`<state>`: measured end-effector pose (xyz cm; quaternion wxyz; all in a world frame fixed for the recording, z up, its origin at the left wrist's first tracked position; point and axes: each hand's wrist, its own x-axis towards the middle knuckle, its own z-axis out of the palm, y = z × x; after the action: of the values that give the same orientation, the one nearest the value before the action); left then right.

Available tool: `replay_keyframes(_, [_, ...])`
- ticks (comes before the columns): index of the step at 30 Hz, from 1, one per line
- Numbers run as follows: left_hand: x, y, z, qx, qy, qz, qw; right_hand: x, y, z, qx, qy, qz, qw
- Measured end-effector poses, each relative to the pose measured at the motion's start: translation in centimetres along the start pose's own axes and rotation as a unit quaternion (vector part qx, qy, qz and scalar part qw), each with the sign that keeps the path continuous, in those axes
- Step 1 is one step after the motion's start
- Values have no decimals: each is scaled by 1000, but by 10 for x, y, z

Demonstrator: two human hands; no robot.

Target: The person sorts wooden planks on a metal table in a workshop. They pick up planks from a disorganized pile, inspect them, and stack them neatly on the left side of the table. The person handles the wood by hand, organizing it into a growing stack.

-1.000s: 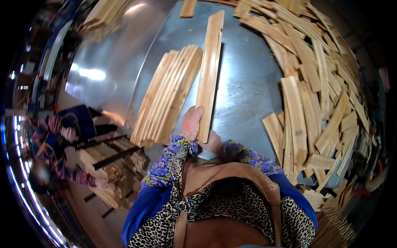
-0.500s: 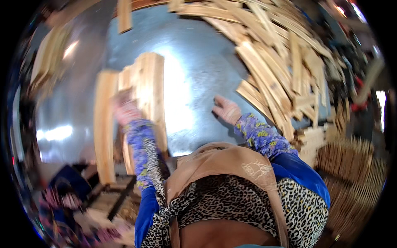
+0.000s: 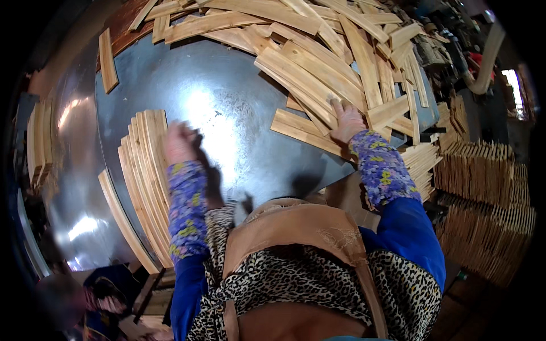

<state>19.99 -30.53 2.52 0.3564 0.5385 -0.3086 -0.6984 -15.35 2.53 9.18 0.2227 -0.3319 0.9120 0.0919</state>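
My right hand [image 3: 347,121] lies on the near end of a wooden board [image 3: 298,84] at the edge of a loose pile, its fingers stretched over the wood. My left hand [image 3: 181,142] is just right of a neat row of wooden strips [image 3: 145,165] laid side by side on the metal tabletop [image 3: 227,136]. That hand is smeared by motion, so its fingers cannot be made out, and no board shows in it. One more strip [image 3: 128,221] lies slightly apart, left of the row.
Jumbled boards [image 3: 341,40] cover the table's far and right side. A single board [image 3: 107,61] lies at the far left, and a bundle [image 3: 38,142] stands beyond. Tall stacks of slats [image 3: 478,176] stand at the right. Another person's clothing [image 3: 105,298] shows at lower left.
My right hand has moved right from over bare tabletop onto the board pile. My left hand has come off the strips to their right side. The whole view has shifted.
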Motion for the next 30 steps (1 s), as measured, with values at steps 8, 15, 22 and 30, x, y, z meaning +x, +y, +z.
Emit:
replay_keyframes(8, [-89, -138, 102, 105, -352, -39, 929, 15, -40, 3, 513, -217, -181, 811])
replay_keyframes(15, [-104, -65, 47, 154, -153, -86, 972, -47, -64, 60, 106, 54, -59, 991])
replay_keyframes(22, [-140, -17, -92, 522, 160, -24, 838, -57, 46, 127, -69, 140, -20, 988])
replay_keyframes(30, [-127, -10, -180, 787, 123, 177, 579, -10, 134, 61, -65, 60, 132, 987])
